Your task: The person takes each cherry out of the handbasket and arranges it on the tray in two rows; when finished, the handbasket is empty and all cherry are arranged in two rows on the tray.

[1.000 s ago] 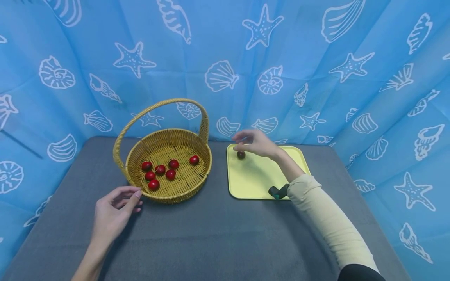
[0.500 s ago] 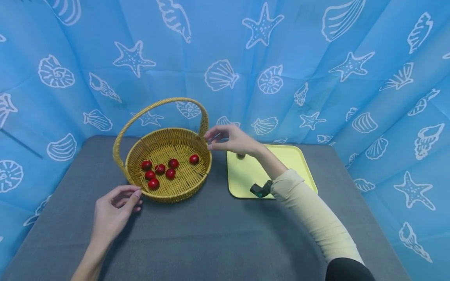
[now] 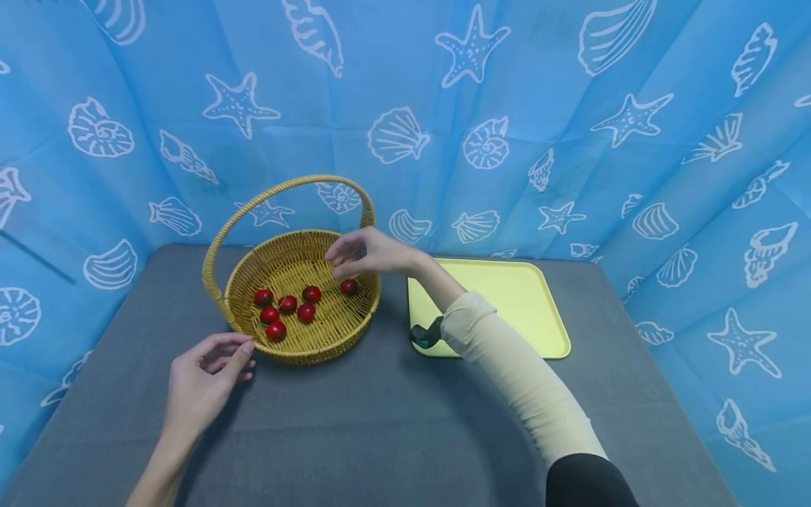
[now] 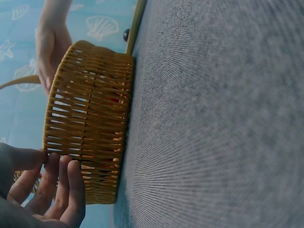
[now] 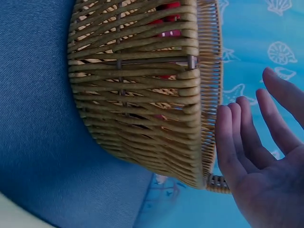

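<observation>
A woven yellow basket (image 3: 304, 355) with a tall arched handle stands left of centre, with several dark red cherries (image 3: 306, 313) lying in it. At its near left edge my left hand (image 3: 205, 377) pinches the rim between thumb and fingers; the left wrist view shows the fingertips against the weave. My right hand (image 3: 374, 252) is over the basket's right side, above a lone cherry (image 3: 348, 286). In the right wrist view its fingers (image 5: 228, 137) are apart from the thumb, with nothing between them.
A pale yellow tray (image 3: 526, 303) lies right of the basket, partly under my right forearm. One dark round fruit (image 4: 126, 34) at the tray shows in the left wrist view. Behind the grey-covered table (image 3: 355, 436) hangs a blue shell-print curtain (image 3: 418, 70).
My right hand has moved left from above the tray to above the basket, uncovering the tray's right part. My left hand stays at the rim, and the cherries in the basket lie as before.
</observation>
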### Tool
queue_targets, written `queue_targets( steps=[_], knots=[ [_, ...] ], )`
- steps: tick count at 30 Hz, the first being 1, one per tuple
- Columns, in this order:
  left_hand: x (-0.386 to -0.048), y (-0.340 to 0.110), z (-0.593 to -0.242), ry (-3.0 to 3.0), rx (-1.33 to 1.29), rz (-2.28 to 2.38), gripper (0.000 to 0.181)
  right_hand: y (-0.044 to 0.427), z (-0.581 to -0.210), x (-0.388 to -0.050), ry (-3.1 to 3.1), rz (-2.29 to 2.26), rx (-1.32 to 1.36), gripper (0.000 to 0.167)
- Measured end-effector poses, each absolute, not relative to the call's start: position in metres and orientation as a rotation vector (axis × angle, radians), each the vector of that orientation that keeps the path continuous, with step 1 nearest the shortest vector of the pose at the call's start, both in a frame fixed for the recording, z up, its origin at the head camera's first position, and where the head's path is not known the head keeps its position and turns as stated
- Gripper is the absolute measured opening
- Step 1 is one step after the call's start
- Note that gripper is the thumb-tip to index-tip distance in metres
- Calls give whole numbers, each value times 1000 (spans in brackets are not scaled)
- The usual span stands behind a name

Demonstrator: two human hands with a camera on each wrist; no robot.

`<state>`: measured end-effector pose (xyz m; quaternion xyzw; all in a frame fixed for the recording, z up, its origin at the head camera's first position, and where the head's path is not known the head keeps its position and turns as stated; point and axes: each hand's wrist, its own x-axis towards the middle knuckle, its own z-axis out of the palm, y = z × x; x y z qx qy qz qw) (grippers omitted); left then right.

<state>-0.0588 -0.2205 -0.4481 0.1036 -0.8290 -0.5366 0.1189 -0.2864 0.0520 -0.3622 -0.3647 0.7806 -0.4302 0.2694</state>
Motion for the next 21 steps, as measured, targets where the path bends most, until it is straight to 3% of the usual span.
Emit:
queue_targets(
  steps=[12, 21],
  knots=[
    [-58, -222, -450, -2399, 242, -1576, 19, 31, -359, -296, 1988, -1054, -724, 36],
    [-58, -221, -451, -2387, 233, -1581, 20, 19, -355, -301, 1937, -989, -539, 49]
  ],
)
